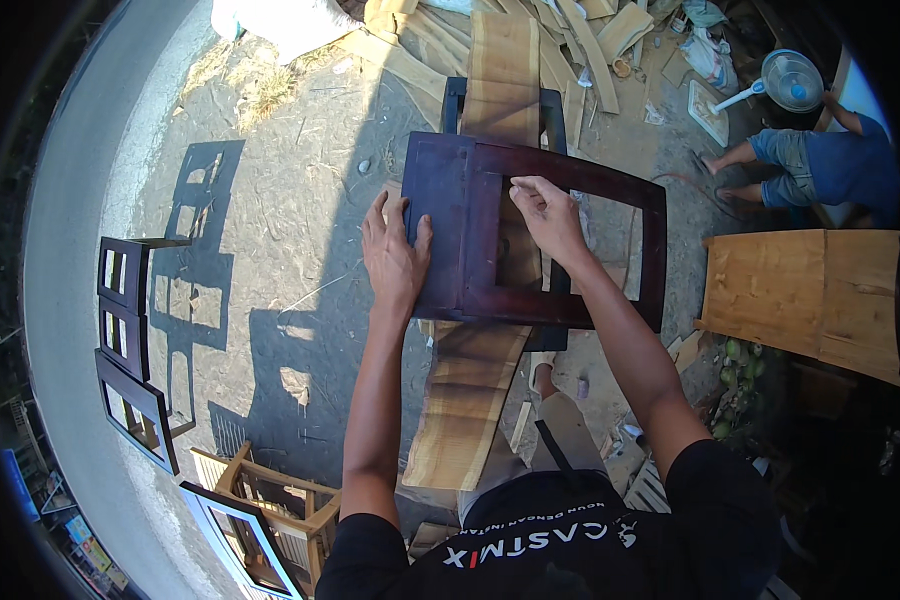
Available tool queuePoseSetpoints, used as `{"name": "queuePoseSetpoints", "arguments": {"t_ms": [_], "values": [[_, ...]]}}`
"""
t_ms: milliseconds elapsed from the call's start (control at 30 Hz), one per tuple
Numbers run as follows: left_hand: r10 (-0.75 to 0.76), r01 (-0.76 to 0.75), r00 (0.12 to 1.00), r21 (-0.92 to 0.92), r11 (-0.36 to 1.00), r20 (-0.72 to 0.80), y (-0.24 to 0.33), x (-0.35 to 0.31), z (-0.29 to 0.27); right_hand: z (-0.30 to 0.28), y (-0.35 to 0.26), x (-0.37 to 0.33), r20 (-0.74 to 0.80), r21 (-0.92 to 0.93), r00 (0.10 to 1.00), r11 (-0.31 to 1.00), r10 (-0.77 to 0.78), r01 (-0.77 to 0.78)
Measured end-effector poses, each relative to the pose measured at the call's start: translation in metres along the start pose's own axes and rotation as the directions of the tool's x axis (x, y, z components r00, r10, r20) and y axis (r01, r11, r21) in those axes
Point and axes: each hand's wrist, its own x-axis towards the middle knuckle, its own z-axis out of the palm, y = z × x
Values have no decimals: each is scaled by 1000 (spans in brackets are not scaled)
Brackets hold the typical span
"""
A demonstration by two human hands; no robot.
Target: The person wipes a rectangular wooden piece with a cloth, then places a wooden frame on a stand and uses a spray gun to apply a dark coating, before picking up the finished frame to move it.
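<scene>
A dark reddish-brown wooden frame (570, 308) lies in front of me, with a solid panel at its left and a rectangular opening at its right. Beneath it runs a long light-brown plank (460, 420), over a dark stand (551, 110) that is mostly covered. My left hand (395, 260) rests on the left edge of the solid panel, fingers spread. Over the inner left edge of the opening is my right hand (552, 215), its fingers curled into a pinch. Whatever it may hold is too small or hidden to make out.
To the right, a person in blue (850, 170) sits near a standing fan (792, 80) and a wooden furniture piece (770, 290). Wood offcuts (595, 55) lie at the far side. Dark frames (135, 400) stand at left by the road, a wooden chair (280, 500) nearer me.
</scene>
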Motion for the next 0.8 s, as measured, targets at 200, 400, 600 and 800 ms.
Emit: {"name": "queuePoseSetpoints", "arguments": {"t_ms": [200,400,600,800], "values": [[-179,172,982,-111,979,-54,8,-3,16,39,-16,66,160,-168,980,975,-119,146],[-318,304,948,-296,905,2,-3,5,15,54,-28,80,302,-317,952,938,-39,140],[-213,189,976,-337,923,-36,-2,9,10,50,-25,96,363,-281,931,949,-32,142],[-323,316,942,-577,753,93,9,17,-1,41,-26,119,448,100,894,995,-26,-21]]}}
